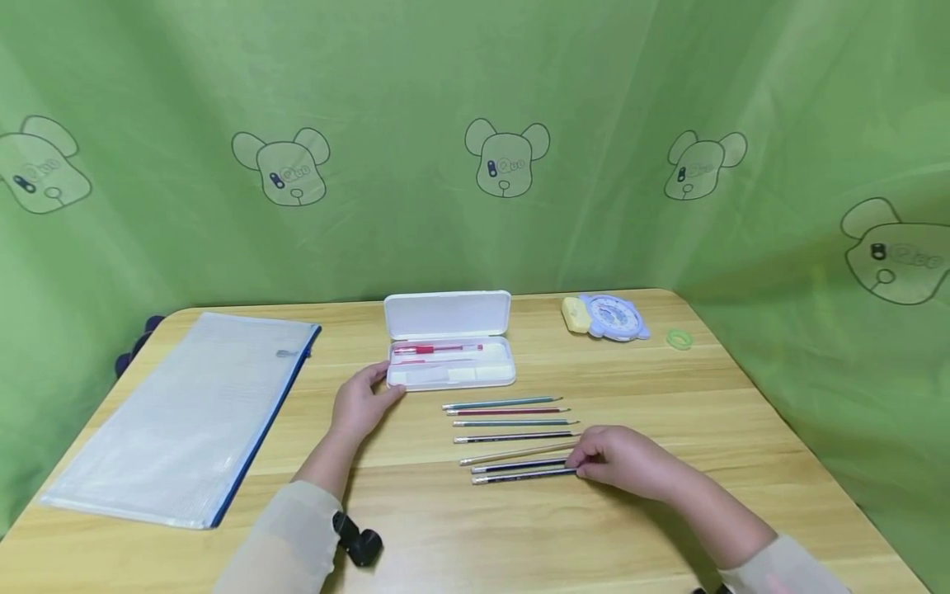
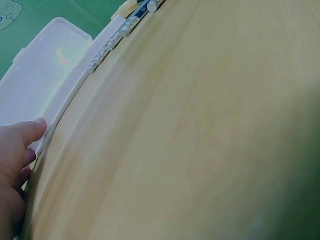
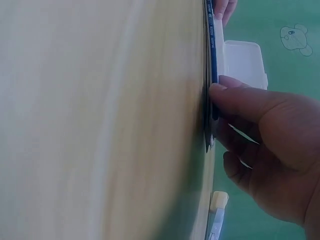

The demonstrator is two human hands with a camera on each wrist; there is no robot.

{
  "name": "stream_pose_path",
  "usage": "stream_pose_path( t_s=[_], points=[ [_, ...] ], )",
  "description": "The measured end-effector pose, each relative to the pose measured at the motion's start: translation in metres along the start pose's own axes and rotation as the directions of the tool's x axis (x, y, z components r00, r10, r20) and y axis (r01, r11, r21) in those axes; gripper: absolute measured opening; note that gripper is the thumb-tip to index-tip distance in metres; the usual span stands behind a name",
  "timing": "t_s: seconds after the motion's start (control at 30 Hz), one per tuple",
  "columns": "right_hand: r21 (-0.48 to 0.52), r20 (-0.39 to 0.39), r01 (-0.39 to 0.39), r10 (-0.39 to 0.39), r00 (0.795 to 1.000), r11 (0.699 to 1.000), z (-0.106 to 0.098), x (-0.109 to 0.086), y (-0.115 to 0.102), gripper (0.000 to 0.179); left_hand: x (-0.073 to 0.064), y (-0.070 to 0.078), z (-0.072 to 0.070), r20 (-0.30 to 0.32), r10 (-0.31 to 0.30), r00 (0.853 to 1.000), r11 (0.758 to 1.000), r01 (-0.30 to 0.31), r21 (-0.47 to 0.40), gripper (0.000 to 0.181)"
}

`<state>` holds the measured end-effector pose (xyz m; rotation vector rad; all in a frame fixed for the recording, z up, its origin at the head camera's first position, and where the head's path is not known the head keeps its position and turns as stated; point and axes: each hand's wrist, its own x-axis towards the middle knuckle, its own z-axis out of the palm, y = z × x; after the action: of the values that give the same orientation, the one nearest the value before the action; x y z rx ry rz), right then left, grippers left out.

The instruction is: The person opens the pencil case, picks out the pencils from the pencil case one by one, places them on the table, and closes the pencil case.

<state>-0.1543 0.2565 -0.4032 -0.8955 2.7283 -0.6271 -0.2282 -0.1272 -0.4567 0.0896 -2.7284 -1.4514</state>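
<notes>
A white pencil case [image 1: 447, 318] lies with its lid raised at the back middle of the table, a red pen [image 1: 438, 350] and other slim pieces inside. My left hand [image 1: 364, 402] holds its left end, thumb at the front corner. In front of the case, several pencils [image 1: 512, 423] form a row, eraser ends to the left. At the near end of that row, my right hand [image 1: 619, 462] pinches a dark pencil [image 1: 523, 477] near its point between thumb and fingers. The right wrist view shows the thumb on this dark blue pencil [image 3: 213, 45].
A clear zip pouch [image 1: 185, 421] with a blue edge covers the table's left side. Toward the back right are a yellow block [image 1: 575, 315], a round blue-lilac item [image 1: 616, 318] and a green ring [image 1: 679, 339]. Green cloth [image 1: 416, 231] hangs behind the wooden table [image 1: 445, 544].
</notes>
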Motion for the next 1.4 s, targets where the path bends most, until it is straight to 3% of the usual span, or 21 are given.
stream_pose_path(
  t_s=[0.37, 0.5, 0.6, 0.77, 1.07, 1.4],
  points=[
    [-0.06, -0.001, -0.017, 0.017, 1.0, 0.998, 0.002, 0.001, -0.001, 0.012, -0.001, 0.002, -0.001, 0.0, -0.001, 1.0, 1.0, 0.001, 0.009, 0.056],
    [-0.001, -0.012, -0.039, 0.039, 0.999, 0.999, 0.001, 0.001, -0.002, 0.013, -0.001, 0.001, -0.001, 0.0, -0.006, 1.0, 1.0, 0.006, 0.008, 0.056],
    [0.099, -0.032, -0.066, 0.07, 0.997, 0.993, 0.0, 0.002, -0.002, 0.018, 0.0, 0.001, 0.0, 0.002, -0.014, 1.0, 1.0, 0.014, 0.006, 0.056],
    [0.221, -0.104, -0.06, 0.084, 0.991, 0.973, -0.003, 0.011, -0.001, 0.024, 0.001, -0.001, 0.0, 0.005, -0.018, 1.0, 1.0, 0.018, 0.011, 0.056],
    [0.313, -0.2, -0.117, 0.186, 0.962, 0.943, -0.017, 0.051, -0.005, 0.032, 0.002, -0.001, 0.001, 0.008, -0.015, 1.0, 1.0, 0.015, 0.009, 0.057],
    [0.455, -0.326, -0.112, 0.283, 0.902, 0.883, -0.037, 0.114, -0.003, 0.037, 0.001, -0.002, 0.001, 0.002, -0.017, 1.0, 1.0, 0.017, 0.006, 0.057]
  ],
)
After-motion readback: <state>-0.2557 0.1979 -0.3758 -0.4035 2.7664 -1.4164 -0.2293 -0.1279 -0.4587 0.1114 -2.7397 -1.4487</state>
